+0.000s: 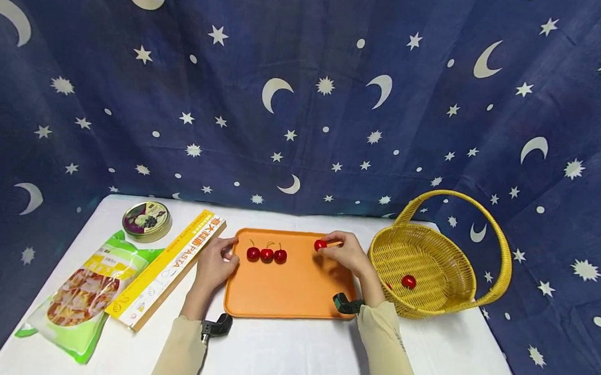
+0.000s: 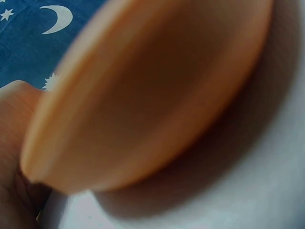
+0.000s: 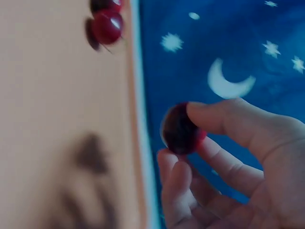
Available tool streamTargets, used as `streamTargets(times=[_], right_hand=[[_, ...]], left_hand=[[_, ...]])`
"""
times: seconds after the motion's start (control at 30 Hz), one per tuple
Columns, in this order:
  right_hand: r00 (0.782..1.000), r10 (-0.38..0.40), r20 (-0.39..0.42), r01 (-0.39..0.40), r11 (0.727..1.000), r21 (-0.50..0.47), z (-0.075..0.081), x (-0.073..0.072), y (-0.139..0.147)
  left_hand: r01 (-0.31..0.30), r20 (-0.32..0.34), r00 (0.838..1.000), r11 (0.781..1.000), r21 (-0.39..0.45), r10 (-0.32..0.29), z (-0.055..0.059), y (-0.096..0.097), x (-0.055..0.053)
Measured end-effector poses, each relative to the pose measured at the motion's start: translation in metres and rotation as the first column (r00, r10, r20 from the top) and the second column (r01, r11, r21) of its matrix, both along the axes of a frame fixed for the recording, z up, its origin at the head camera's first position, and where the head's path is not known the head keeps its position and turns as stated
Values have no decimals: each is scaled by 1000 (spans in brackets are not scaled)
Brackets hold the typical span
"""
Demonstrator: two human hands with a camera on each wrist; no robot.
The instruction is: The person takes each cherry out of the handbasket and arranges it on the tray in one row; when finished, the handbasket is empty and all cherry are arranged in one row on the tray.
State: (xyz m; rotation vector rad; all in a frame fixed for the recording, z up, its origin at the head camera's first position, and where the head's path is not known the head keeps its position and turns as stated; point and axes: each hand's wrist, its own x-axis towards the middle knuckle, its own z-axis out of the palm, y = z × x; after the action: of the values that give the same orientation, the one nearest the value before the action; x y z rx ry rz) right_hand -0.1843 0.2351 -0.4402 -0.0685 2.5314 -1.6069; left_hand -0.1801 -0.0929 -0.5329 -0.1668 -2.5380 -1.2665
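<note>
My right hand (image 1: pixel 349 253) pinches a red cherry (image 1: pixel 320 245) between thumb and fingers above the right part of an orange tray (image 1: pixel 294 296). In the right wrist view that cherry (image 3: pixel 181 129) looks dark and shaded. Three stemmed cherries sit side by side on the tray's upper left, the middle cherry (image 1: pixel 267 255) touching its neighbours. At the left rim my left hand (image 1: pixel 215 265) grips the tray with curled fingers. The tray's edge (image 2: pixel 143 95) fills most of the left wrist view, hiding much of that hand.
A yellow wicker basket (image 1: pixel 426 249) with a tall handle stands to the right, a cherry (image 1: pixel 408 282) inside and another partly hidden. On the left lie a pasta box (image 1: pixel 168 268), a green food bag (image 1: pixel 87 295) and a round tin (image 1: pixel 146 219). A starry curtain (image 1: pixel 306 96) hangs behind.
</note>
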Motion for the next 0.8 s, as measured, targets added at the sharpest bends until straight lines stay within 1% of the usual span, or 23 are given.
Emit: streamTargets(times=[0.07,0.1,0.2,0.3,0.33,0.43,0.57,0.67,0.8], right_hand=[[1000,-2,2,2,1000,-13,-8,-2,-11],[1000,6,9,-6,1000,-16,-7,-1,-17],[1000,4,26,-4,1000,-7,-18,-2,-31],[999,-7,37,8,1000,-16,-27,-1,-40],[1000,-15,27,15,1000,-14,-35,-3,-41],[1000,-4,-4,4,1000,-22,-42,-3,-44],[999,5,-46,-5,1000,-14,-47,-2,-48],[998,22,-54,-23,1000,-21,-47,-2,-51],[998,44,-44,-45,998,-33,-47,-2,-53]], left_hand=[[7,8,1000,1000,2,-7,2,-1,0],[9,15,1000,1000,3,-9,2,-1,0],[12,27,1000,1000,5,-12,3,-1,0],[14,20,1000,1000,6,-14,4,0,0],[14,15,1000,1000,7,-14,4,1,0],[13,10,1000,1000,9,-13,4,1,0],[10,10,1000,1000,7,-10,4,1,0],[11,13,1000,1000,7,-11,5,0,0],[11,25,1000,1000,13,-11,5,-1,0]])
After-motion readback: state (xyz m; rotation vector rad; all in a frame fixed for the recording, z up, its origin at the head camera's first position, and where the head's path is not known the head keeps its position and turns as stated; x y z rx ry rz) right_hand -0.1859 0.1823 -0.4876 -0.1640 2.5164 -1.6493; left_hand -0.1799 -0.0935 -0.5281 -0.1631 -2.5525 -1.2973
